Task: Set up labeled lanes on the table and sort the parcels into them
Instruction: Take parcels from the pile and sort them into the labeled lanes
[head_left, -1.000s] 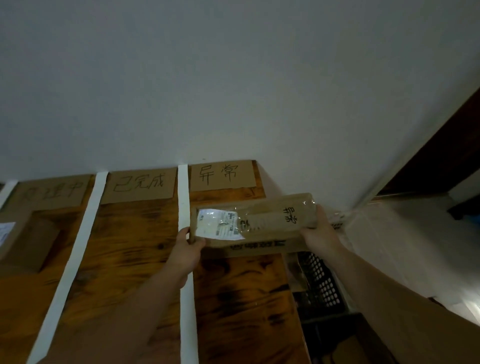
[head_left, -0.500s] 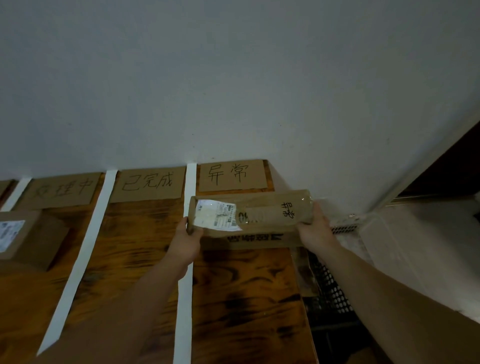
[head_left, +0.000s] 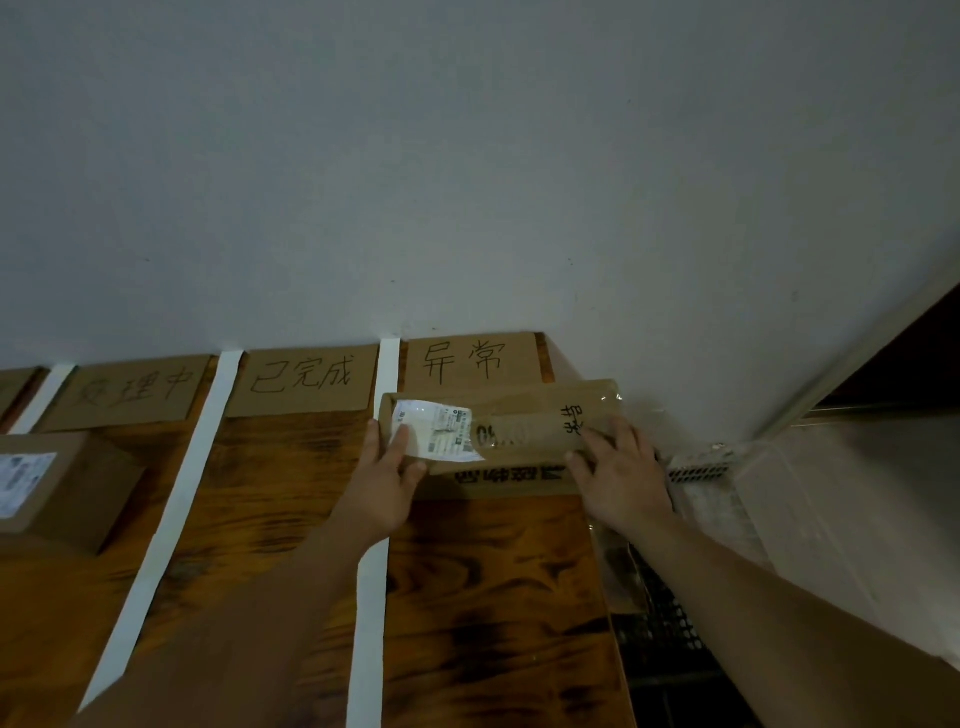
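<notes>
A long brown cardboard parcel (head_left: 519, 421), with a white shipping label and clear tape on top, lies flat on the wooden table (head_left: 493, 597). It is in the rightmost lane, just below the handwritten cardboard lane card (head_left: 467, 361). My left hand (head_left: 384, 478) rests on its left end with straight fingers over the label. My right hand (head_left: 621, 470) lies spread on its right end. White tape strips (head_left: 371, 597) (head_left: 171, 514) divide the lanes. Two more lane cards (head_left: 306, 379) (head_left: 130, 395) sit along the wall.
Another brown parcel (head_left: 62, 483) with a white label sits in a lane at the far left. A black perforated basket (head_left: 660, 623) stands beyond the table's right edge. The white wall rises directly behind the cards.
The parcel came down from mid-air onto the rightmost lane. Both hands shifted from gripping its ends to lying flat on top.
</notes>
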